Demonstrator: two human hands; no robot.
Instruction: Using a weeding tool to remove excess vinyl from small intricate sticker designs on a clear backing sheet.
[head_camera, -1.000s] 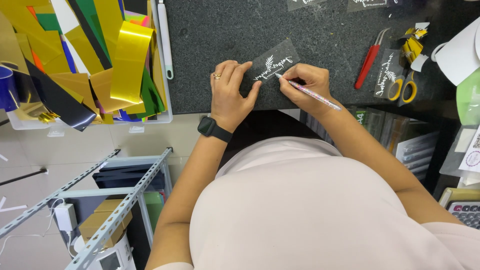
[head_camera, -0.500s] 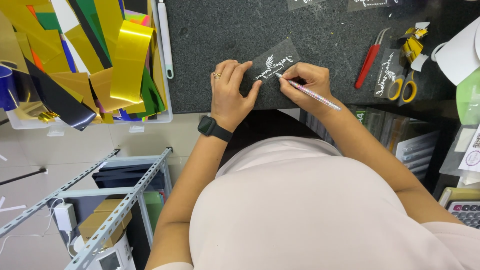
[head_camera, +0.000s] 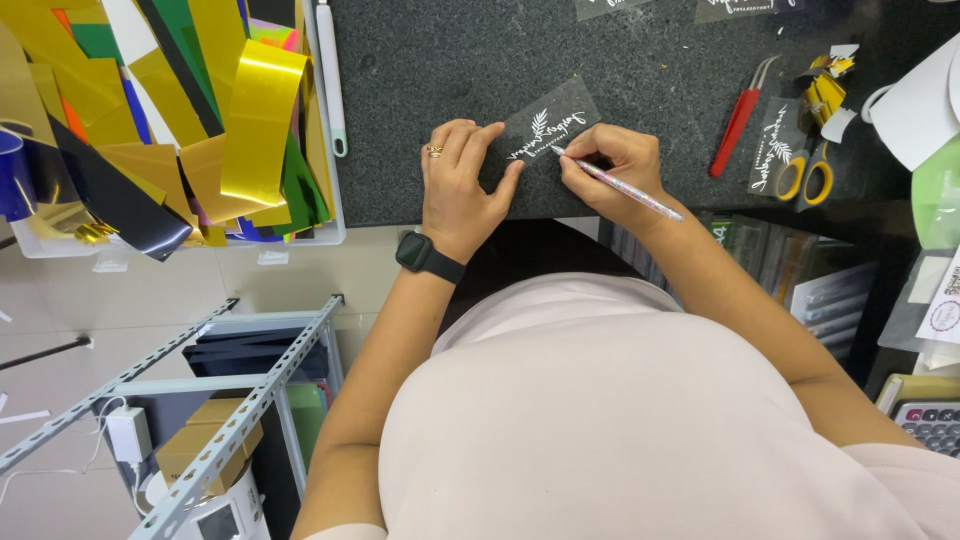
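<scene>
Dark speckled worktop (head_camera: 640, 60) fills the upper part of the view, and on it, near its front edge, a small dark sheet (head_camera: 550, 125) with a white leaf-and-script design is laid at a slant; the sheet is pinned flat by the left hand (head_camera: 462, 185), whose fingers are spread over its lower left corner, a ring seen on one finger and a black watch (head_camera: 428, 257) on the wrist; nothing is gripped by that hand, it is simply pressed down. The right hand (head_camera: 605, 165) is closed around a thin pen-like tool (head_camera: 620, 188) with a pale patterned barrel, held as a pen is held, its tip set on the white design just beside the left fingertips; the barrel is angled out to the right over the table edge. Off to the left, a white tray (head_camera: 335, 235) heaped with gold, green and black foil strips (head_camera: 255, 120) is seen; to the right, well apart from the hands, red-handled tweezers (head_camera: 738, 118) and yellow-handled scissors (head_camera: 805, 170) are lying on the worktop; a grey metal rack (head_camera: 230, 420) is glimpsed below.
</scene>
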